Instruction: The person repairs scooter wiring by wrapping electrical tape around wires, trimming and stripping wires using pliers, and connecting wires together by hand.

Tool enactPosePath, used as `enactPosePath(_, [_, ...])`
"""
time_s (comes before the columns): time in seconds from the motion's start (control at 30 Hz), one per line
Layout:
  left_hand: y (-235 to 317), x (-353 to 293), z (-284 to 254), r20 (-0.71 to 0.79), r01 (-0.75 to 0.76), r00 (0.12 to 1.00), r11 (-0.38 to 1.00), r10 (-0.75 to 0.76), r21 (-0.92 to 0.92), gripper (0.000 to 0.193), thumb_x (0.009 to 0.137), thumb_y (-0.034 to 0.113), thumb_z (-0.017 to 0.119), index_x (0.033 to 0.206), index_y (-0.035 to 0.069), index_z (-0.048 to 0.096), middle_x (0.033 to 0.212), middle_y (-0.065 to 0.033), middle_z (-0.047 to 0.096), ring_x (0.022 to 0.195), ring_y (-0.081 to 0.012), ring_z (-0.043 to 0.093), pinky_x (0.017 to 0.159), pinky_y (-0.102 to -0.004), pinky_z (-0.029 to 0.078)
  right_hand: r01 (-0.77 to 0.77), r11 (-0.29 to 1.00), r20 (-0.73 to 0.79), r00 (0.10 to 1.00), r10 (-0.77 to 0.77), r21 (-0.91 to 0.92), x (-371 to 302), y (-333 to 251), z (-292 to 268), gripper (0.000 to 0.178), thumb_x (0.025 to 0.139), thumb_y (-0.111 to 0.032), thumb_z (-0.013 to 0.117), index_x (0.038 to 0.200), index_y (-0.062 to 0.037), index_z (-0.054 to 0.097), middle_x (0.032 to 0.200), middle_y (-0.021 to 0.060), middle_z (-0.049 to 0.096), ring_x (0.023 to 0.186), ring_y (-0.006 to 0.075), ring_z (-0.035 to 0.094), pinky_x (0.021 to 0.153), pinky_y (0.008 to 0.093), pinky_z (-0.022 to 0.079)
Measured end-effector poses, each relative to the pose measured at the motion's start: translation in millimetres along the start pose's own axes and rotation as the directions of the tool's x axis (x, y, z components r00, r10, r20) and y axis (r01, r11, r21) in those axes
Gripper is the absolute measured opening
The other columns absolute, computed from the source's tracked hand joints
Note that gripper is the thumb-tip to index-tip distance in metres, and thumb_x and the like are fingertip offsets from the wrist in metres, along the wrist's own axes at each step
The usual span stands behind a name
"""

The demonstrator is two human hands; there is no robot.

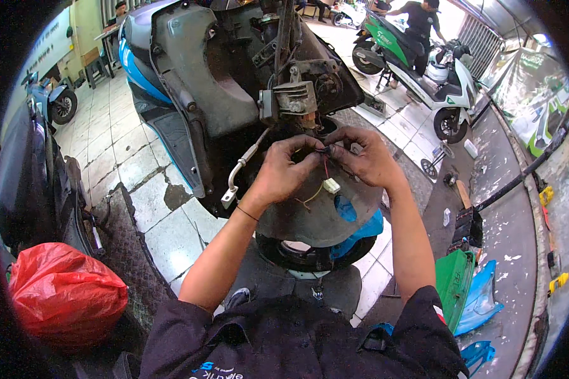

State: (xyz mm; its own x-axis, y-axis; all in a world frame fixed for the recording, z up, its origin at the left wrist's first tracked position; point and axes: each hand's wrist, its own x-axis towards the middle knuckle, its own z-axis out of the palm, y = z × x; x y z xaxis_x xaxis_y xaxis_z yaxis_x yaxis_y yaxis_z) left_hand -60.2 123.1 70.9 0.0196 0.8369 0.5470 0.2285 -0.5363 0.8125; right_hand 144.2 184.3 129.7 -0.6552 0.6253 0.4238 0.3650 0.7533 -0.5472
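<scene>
Both my hands meet over the front of a partly stripped scooter. My left hand (pixel 287 165) pinches thin wires (pixel 325 167) at a small dark piece, perhaps a connector. From the other side my right hand (pixel 365 156) grips the same spot, its thumb and fingertips pressed together there. Fingertips hide most of the dark piece. Below them dangles a white plug connector (pixel 330 185) on a thin wire, against a dusty dark fender (pixel 316 218). Just above my hands sits a grey metal bracket (pixel 296 98). A bent metal lever (pixel 237 174) sticks out left of my left hand.
The dark inner panel (pixel 196 76) of the scooter rises ahead, and its wheel (pixel 297 256) lies below my hands. A red plastic bag (pixel 66 294) covers something at left. Green (pixel 455 281) and blue panels (pixel 480 300) lie at right. A person (pixel 418 28) stands by a green-white scooter (pixel 417 69).
</scene>
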Motion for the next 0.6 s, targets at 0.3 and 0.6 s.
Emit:
enactPosePath(0.3, [7.5,5.5,2.9,-0.043,0.039,0.998,0.980,-0.048,-0.197,0.025,0.089,0.016,0.076,0.107,0.000,0.071,0.100,-0.0049,0.072,0.094,-0.0106,0.063,0.086,-0.0277,0.051,-0.079,0.963,-0.197,0.971,0.132,0.257,-7.2,3.9,17.1,0.027,0.093,-0.021,0.070,0.113,-0.0022,0.064,0.102,0.0073,0.070,0.094,0.0141,0.063,0.086,0.0320,0.051])
enactPosePath(0.6, [16.0,11.7,-0.5,0.010,0.260,0.956,0.835,-0.292,-0.484,0.025,0.088,0.020,0.077,0.104,0.001,0.073,0.099,-0.0019,0.071,0.091,-0.0089,0.062,0.083,-0.0260,0.050,-0.082,0.836,-0.282,0.920,0.273,0.542,-3.4,-1.6,45.5,0.026,0.098,-0.026,0.066,0.106,-0.0022,0.063,0.097,0.0053,0.067,0.091,0.0141,0.061,0.085,0.0307,0.048])
